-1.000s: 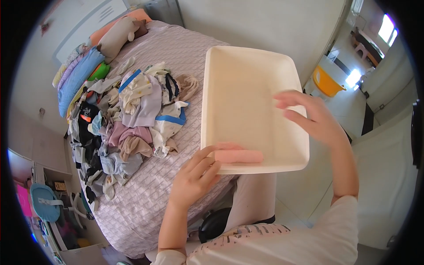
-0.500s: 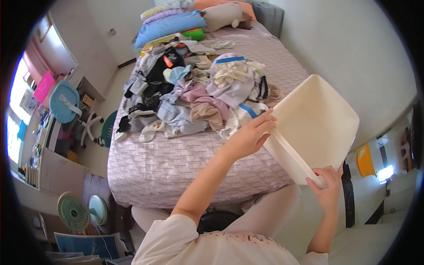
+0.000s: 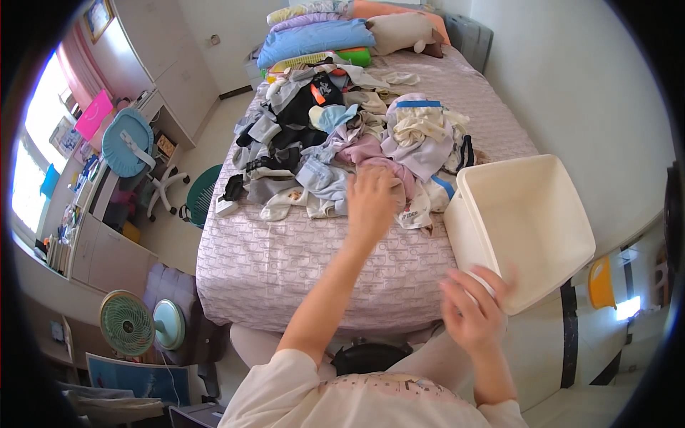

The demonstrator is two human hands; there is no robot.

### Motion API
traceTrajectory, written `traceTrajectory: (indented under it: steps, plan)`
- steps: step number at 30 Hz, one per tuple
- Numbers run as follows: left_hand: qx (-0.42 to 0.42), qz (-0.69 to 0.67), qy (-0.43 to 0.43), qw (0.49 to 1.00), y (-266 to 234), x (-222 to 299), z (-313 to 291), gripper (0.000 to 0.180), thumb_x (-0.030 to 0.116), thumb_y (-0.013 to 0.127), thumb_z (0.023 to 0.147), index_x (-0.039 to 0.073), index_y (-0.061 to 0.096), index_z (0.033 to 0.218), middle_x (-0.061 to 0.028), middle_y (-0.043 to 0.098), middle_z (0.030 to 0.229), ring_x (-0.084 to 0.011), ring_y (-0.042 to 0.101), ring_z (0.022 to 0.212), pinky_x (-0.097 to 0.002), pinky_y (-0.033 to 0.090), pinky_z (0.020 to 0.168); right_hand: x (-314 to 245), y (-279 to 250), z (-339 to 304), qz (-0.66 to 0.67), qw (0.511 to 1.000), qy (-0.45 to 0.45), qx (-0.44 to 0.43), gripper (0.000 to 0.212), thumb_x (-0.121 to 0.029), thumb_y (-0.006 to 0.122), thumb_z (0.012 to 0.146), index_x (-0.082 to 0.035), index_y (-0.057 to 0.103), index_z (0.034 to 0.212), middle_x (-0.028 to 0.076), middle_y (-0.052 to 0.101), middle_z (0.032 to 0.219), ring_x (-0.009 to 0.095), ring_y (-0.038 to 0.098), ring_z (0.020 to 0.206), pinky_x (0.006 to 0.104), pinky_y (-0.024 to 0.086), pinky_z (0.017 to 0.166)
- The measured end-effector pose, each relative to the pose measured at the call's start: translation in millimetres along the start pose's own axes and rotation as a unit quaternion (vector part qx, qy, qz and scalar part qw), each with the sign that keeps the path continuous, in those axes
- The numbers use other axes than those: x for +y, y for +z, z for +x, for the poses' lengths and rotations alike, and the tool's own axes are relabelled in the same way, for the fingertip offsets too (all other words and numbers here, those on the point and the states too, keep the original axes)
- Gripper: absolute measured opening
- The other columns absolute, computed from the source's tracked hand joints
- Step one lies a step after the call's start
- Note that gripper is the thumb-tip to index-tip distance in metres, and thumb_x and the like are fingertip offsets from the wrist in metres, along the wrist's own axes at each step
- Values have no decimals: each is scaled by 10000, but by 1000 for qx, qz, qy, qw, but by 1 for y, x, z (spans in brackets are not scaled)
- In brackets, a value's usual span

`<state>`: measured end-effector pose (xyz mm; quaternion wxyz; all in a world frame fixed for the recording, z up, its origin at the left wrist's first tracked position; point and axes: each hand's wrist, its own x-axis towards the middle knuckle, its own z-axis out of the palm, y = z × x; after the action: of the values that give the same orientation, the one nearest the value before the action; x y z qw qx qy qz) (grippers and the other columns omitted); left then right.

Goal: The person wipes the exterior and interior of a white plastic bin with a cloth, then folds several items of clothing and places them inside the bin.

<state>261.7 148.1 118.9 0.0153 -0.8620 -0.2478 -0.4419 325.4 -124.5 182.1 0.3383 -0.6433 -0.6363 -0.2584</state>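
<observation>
A pile of mixed clothes [image 3: 321, 146] lies across the bed, with white, grey, black, pink and blue pieces tangled together. My left hand [image 3: 372, 198] is over the near edge of the pile, fingers extended among a pink garment [image 3: 364, 151] and a light blue-grey one [image 3: 325, 178]; it holds nothing that I can see. At the bed's right front corner rests a cream plastic bin [image 3: 474, 228], tipped so its hollow inside shows. Just in front of its near side is my right hand [image 3: 472, 310], fingers apart and slightly blurred, with nothing in them.
Folded bedding and pillows [image 3: 317, 43] are stacked at the bed's far end. To the left stand a green basket [image 3: 203, 196], a blue swivel chair [image 3: 128, 143] and a desk. A fan [image 3: 127, 322] is at the lower left; a white wall [image 3: 571, 85] runs along the right.
Both hands have let go of the bin, which now rests on the bed's corner. My left hand has moved left to the clothes; my right hand has drawn back left. The view has shifted.
</observation>
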Motion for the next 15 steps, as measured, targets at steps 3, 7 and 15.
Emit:
traceTrajectory:
  steps: [3,7,15]
  plan:
    - [-28,4,-69,997,7,-62,-34,321,58,701,844,53,673,1164,-158,654,1081,-329,644,951,-441,505,855,-2,88,51,199,972,117,-38,385,-67,740,825,-106,688,1205,85,660,1251,348,585,1190,452,448,1047]
    - [-9,-245,-167,955,-3,-37,-47,161,0,691,853,34,722,1007,-148,648,875,-293,628,792,-373,505,790,56,208,48,152,971,185,18,428,-41,734,828,-38,639,1245,157,694,1190,375,623,1166,432,446,1071]
    - [53,-675,-525,516,-74,-82,-125,575,-143,596,807,55,539,1345,-21,599,1108,-164,635,981,-285,536,856,2,216,33,501,815,274,-97,190,53,724,814,-40,667,970,-31,620,847,65,575,756,255,493,710]
